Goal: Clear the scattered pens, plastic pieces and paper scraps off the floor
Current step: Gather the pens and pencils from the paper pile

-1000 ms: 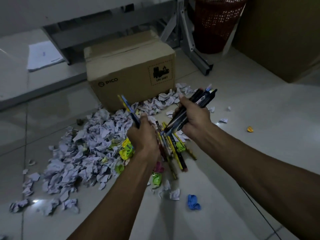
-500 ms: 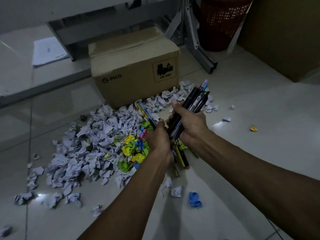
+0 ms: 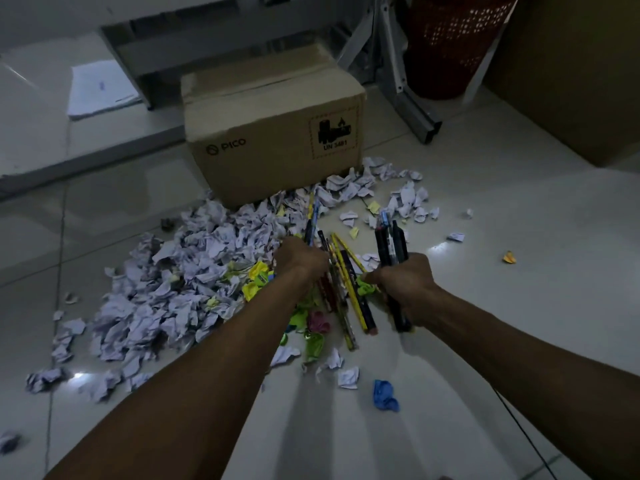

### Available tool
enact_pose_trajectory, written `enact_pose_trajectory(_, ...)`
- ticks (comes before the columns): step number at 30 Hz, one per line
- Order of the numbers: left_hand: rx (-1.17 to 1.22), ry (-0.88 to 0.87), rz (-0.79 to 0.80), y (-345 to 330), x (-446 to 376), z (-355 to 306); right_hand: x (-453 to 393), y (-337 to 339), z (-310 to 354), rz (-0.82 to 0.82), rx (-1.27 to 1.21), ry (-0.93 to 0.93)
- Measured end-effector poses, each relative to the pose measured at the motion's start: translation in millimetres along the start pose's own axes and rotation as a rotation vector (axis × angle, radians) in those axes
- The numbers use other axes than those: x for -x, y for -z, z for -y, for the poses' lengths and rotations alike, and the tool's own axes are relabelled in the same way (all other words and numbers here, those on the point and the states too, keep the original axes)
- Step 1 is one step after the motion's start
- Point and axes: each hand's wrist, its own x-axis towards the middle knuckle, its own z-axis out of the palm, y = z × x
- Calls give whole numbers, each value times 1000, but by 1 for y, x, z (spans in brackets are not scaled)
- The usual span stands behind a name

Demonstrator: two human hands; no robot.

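Observation:
A wide heap of crumpled white paper scraps (image 3: 180, 282) covers the floor in front of a cardboard box. Coloured plastic pieces (image 3: 256, 278) in yellow, green and pink lie at the heap's right edge. My left hand (image 3: 299, 259) grips a few pens (image 3: 311, 216) that point up towards the box. My right hand (image 3: 401, 284) grips a bundle of dark markers (image 3: 389, 240), held upright. Between my hands, several yellow and dark pens (image 3: 349, 292) lie on the tiles.
The closed cardboard box (image 3: 273, 133) stands just beyond the heap. A red mesh basket (image 3: 450, 46) sits at the back right beside metal table legs (image 3: 401, 88). A blue plastic piece (image 3: 384, 394) and a yellow scrap (image 3: 509, 258) lie apart on the tiles. Papers (image 3: 100, 88) lie at back left.
My hands have drawn apart, the right one moving right with its marker bundle now upright. The loose pens between them are now uncovered. The camera has shifted forward slightly.

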Motion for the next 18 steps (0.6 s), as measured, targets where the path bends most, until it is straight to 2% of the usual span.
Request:
enact_pose_trajectory(2,-90,-4,13,-4,1,-2,2,2,-4,28,-6,5)
enact_pose_trajectory(7,-143,9,16,-14,1,-1,2,7,-8,35,-68,0)
enact_pose_trajectory(13,-93,24,-23,-12,-12,2,2,14,-9,54,-105,-34)
enact_pose_trajectory(18,-140,-31,-38,-15,-5,10,-3,15,-14,54,-122,-28)
